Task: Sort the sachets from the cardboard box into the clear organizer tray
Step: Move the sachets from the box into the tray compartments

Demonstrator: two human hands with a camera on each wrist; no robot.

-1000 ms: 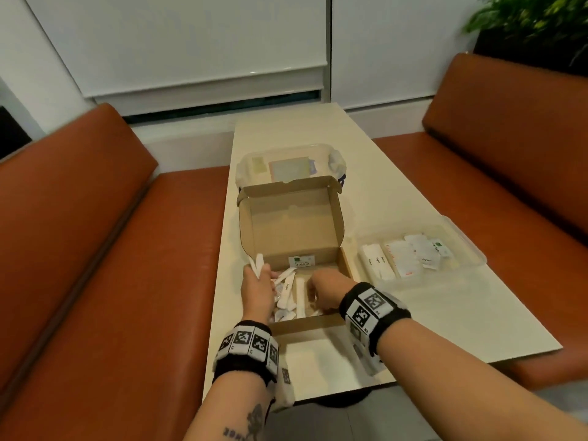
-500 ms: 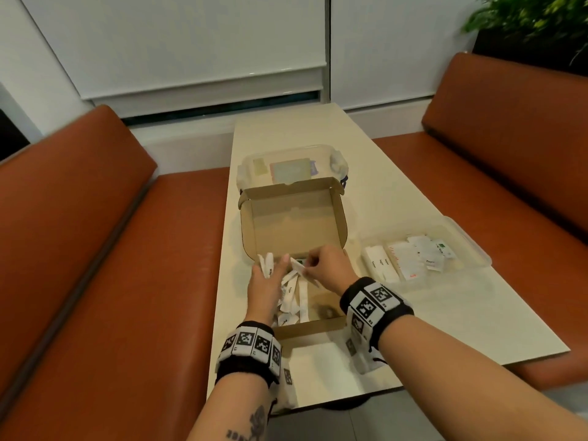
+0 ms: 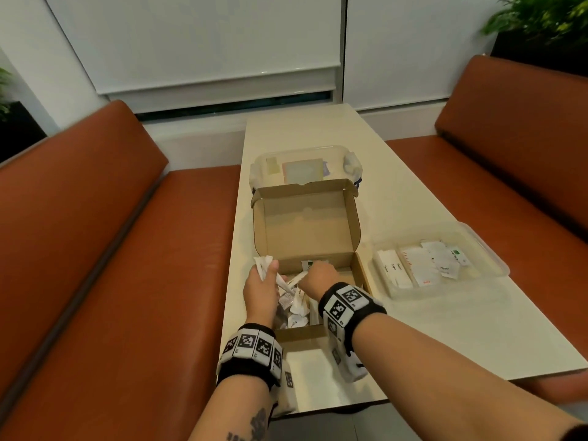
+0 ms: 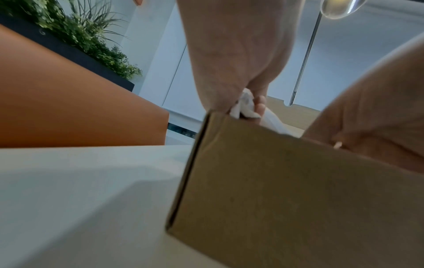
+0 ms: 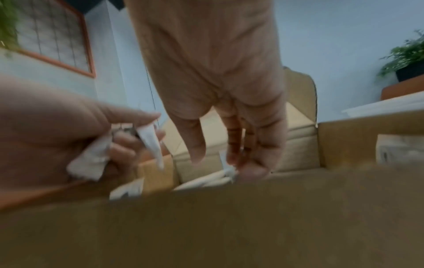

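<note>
The open cardboard box (image 3: pixel 308 230) stands mid-table with its lid raised, and loose white sachets (image 3: pixel 297 308) lie inside. My left hand (image 3: pixel 270 268) hovers over the box's left wall and grips a bunch of white sachets (image 3: pixel 263 262); the bunch (image 5: pixel 91 157) shows crumpled in its fingers. My right hand (image 3: pixel 318 275) reaches down into the box, where its fingertips (image 5: pixel 231 156) pinch a white sachet (image 5: pixel 226 163). To the right of the box sits the clear organizer tray (image 3: pixel 490 249), with sorted sachets in rows.
A clear lidded container (image 3: pixel 305 163) stands just behind the box lid. Orange benches (image 3: pixel 95 249) run along both long sides of the cream table (image 3: pixel 445 338). A plant (image 3: pixel 541 20) is at the far right corner.
My right hand lifted a sachet over to the left hand, then dropped back into the box. The left hand keeps its bunch and has barely moved.
</note>
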